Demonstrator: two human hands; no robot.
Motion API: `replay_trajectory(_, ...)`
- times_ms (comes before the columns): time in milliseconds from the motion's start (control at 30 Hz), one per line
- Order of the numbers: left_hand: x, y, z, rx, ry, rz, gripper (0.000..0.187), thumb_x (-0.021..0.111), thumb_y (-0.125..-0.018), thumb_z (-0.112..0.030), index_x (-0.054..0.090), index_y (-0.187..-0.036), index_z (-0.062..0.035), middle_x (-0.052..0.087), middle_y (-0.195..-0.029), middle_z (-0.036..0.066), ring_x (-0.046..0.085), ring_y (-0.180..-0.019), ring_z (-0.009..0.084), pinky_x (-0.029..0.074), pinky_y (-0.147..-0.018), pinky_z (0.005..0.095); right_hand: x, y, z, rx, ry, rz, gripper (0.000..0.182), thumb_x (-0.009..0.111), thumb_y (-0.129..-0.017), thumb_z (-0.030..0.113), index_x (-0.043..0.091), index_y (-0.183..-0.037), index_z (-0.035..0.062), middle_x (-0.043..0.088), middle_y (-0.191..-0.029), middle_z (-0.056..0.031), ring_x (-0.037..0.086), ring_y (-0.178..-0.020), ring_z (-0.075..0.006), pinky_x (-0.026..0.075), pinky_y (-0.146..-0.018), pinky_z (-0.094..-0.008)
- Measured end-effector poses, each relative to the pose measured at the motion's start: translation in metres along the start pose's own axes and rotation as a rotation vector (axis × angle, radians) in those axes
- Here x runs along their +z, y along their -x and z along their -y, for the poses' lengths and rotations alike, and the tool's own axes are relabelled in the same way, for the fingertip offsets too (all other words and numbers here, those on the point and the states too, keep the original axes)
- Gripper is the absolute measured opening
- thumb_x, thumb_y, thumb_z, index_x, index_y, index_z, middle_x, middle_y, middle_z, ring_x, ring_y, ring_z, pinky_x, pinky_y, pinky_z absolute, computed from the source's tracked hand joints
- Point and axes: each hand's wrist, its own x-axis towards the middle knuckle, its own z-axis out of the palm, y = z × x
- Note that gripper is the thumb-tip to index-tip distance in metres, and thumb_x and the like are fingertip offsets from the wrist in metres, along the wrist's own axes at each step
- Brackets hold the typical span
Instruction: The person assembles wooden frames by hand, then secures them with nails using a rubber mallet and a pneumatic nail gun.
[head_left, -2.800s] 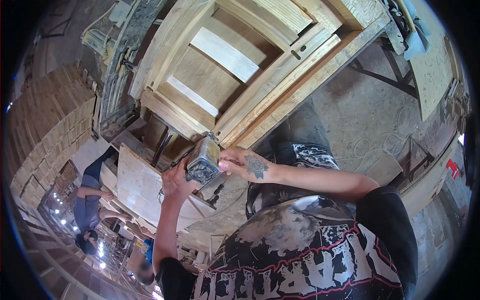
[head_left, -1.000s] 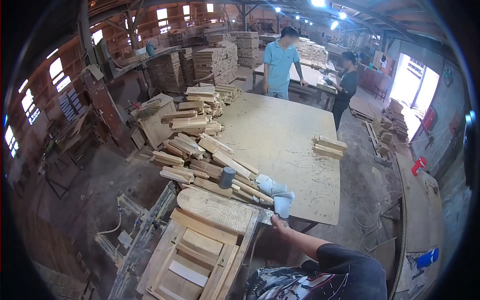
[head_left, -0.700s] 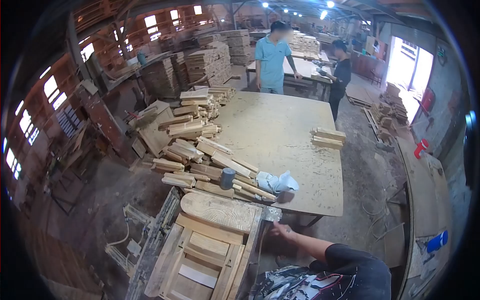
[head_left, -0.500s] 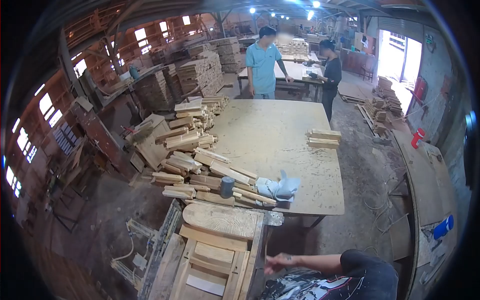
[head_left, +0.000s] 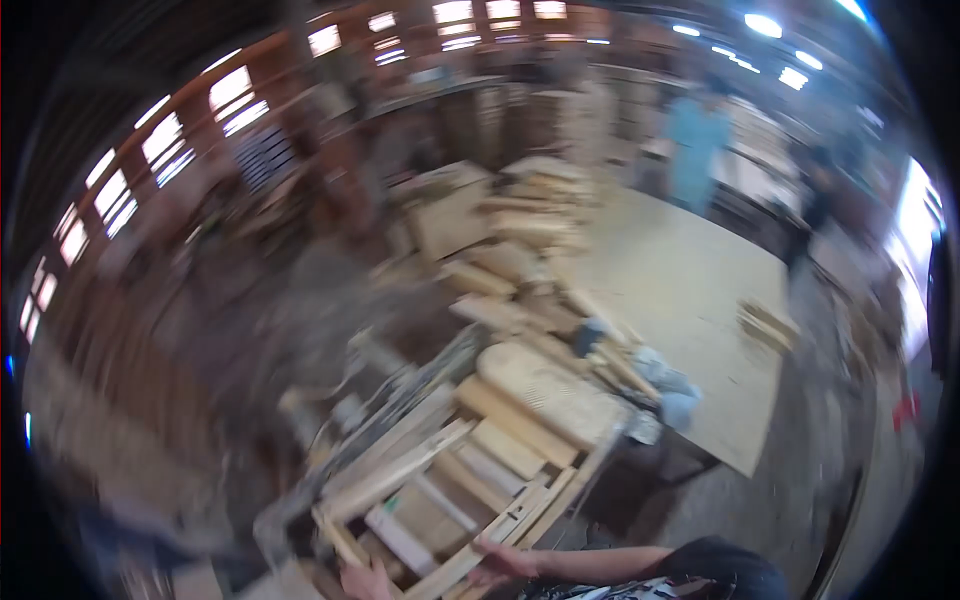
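Observation:
A wooden frame of long rails and crosspieces lies tilted on the bench in front of me. My left hand grips its near end at the bottom edge of the view. Along the right-hand rail, my right hand is closed against the wood, its fingers partly blurred. Pale cross slats span between the rails. Beyond the frame's far end lies a thick board with a rounded end. Metal clamp parts run along the bench's left side.
A large light-coloured table stands ahead, with piled wood pieces along its left side. On it are a dark mallet head, a crumpled plastic bag and a small wood stack. A person in a blue shirt stands behind.
The view has swung left and blurred, so the table sits further right. My right hand has come onto the frame's rail, and my left hand has come into view at its near end.

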Motion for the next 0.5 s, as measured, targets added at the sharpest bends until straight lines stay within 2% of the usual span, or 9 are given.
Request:
replay_trajectory(33, -0.034, 0.001, 0.007, -0.072, -0.006, 0.179, 0.051, 0.079, -0.069, -0.035, 0.063, -0.101, 0.001, 0.067, -0.09, 0.021, 0.067, -0.082, 0.0399, 0.053, -0.07, 0.0493, -0.007, -0.015, -0.007, 0.0, -0.098, 0.018, 0.093, 0.041, -0.087, 0.079, 0.048, -0.138, 0.0016, 0.064, -0.124, -0.0139, 0.065, -0.108, -0.0226, 0.05, -0.096, -0.0349)
replay_trajectory(67, -0.049, 0.009, 0.021, -0.066, 0.033, -0.029, 0.057, 0.079, -0.069, -0.037, 0.06, -0.105, 0.0025, 0.068, -0.088, 0.022, 0.068, -0.08, 0.04, 0.054, -0.072, 0.0488, -0.003, -0.019, -0.006, 0.008, -0.199, 0.02, 0.099, 0.041, -0.085, 0.081, 0.04, -0.143, 0.0, 0.06, -0.129, -0.0173, 0.063, -0.112, -0.027, 0.049, -0.1, -0.0383)
replay_trajectory(133, -0.09, 0.018, 0.051, -0.14, -0.042, -0.052, 0.063, 0.078, -0.071, -0.035, 0.055, -0.113, 0.0069, 0.068, -0.084, 0.023, 0.068, -0.076, 0.0413, 0.055, -0.074, 0.049, 0.024, -0.02, -0.007, 0.083, -0.219, -0.004, 0.108, 0.042, -0.082, 0.083, 0.03, -0.147, -0.0022, 0.05, -0.139, -0.0227, 0.058, -0.121, -0.0332, 0.045, -0.106, -0.0446)
replay_trajectory(167, -0.11, 0.024, 0.071, -0.194, -0.061, -0.016, 0.064, 0.078, -0.071, -0.034, 0.055, -0.114, 0.0081, 0.068, -0.085, 0.024, 0.067, -0.075, 0.0419, 0.055, -0.072, 0.049, 0.037, -0.024, -0.008, 0.1, -0.153, 0.048, 0.112, 0.042, -0.081, 0.084, 0.026, -0.148, -0.0048, 0.047, -0.142, -0.0225, 0.053, -0.127, -0.0321, 0.042, -0.108, -0.0474)
replay_trajectory(233, -0.136, 0.045, 0.11, -0.266, 0.019, -0.215, 0.06, 0.077, -0.072, -0.033, 0.055, -0.11, 0.0081, 0.067, -0.081, 0.024, 0.067, -0.073, 0.0422, 0.054, -0.07, 0.0494, 0.078, -0.034, 0.0, 0.1, -0.007, 0.092, 0.107, 0.041, -0.086, 0.079, 0.02, -0.151, -0.0017, 0.043, -0.146, -0.0229, 0.049, -0.131, -0.0338, 0.039, -0.111, -0.0482)
replay_trajectory(300, -0.16, 0.069, 0.148, -0.444, 0.095, -0.272, 0.059, 0.076, -0.072, -0.032, 0.057, -0.11, 0.0083, 0.066, -0.077, 0.024, 0.066, -0.075, 0.0431, 0.053, -0.068, 0.0499, 0.118, -0.048, 0.01, 0.064, 0.125, 0.204, 0.102, 0.04, -0.09, 0.075, 0.012, -0.154, 0.001, 0.038, -0.15, -0.0225, 0.045, -0.135, -0.0339, 0.037, -0.113, -0.0476)
replay_trajectory(400, -0.169, 0.099, 0.2, -0.723, 0.467, -0.546, 0.043, 0.076, -0.075, -0.028, 0.066, -0.096, 0.0078, 0.068, -0.074, 0.02, 0.068, -0.065, 0.0289, 0.052, -0.062, 0.0397, 0.183, -0.073, 0.031, -0.038, 0.271, 0.424, 0.095, 0.04, -0.094, 0.069, 0.005, -0.157, 0.0065, 0.027, -0.157, -0.0213, 0.039, -0.14, -0.0338, 0.034, -0.114, -0.047)
replay_trajectory(467, -0.177, 0.114, 0.243, -1.021, 0.656, -0.505, 0.037, 0.076, -0.076, -0.027, 0.069, -0.088, 0.0076, 0.069, -0.074, 0.011, 0.064, -0.063, 0.0179, 0.05, -0.058, 0.0338, 0.23, -0.075, 0.063, -0.203, 0.558, 0.667, 0.094, 0.048, -0.091, 0.068, 0.018, -0.156, 0.0067, 0.037, -0.151, -0.0213, 0.048, -0.133, -0.0332, 0.04, -0.11, -0.0473)
replay_trajectory(500, -0.171, 0.129, 0.283, -1.048, 0.678, -0.474, 0.04, 0.076, -0.076, -0.03, 0.07, -0.09, 0.0076, 0.067, -0.074, 0.007, 0.06, -0.063, 0.0145, 0.048, -0.056, 0.0314, 0.245, -0.067, 0.078, -0.201, 0.55, 0.659, 0.094, 0.048, -0.091, 0.068, 0.018, -0.156, 0.0067, 0.037, -0.151, -0.0213, 0.048, -0.133, -0.0332, 0.04, -0.11, -0.0473)
